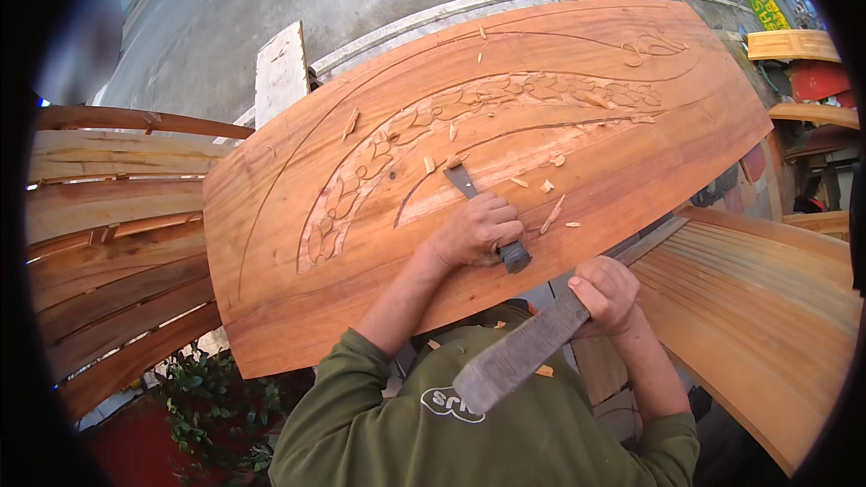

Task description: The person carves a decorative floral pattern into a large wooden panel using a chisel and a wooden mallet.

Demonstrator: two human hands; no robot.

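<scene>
My left hand [483,227] is closed around a wood chisel [460,179]. The dark butt of its handle sticks out below my fist, and its flat blade rests on a large reddish wooden panel [289,320]. A curl of wood lies at the blade's tip, beside a carved groove. Closed on one end of a long, greyish wooden mallet [525,349], my right hand [607,294] is off the panel's near edge. The mallet's wide end is in front of my green shirt, apart from the chisel. A curved band of carved leaves [451,108] runs across the panel.
Loose wood chips [553,214] are scattered over the panel. Stacked planks [126,180] stand on the left, and a slatted wooden piece [749,316] on the right. A leafy plant [216,415] is at lower left. A pale board [280,72] stands behind the panel, beside grey pavement [361,0].
</scene>
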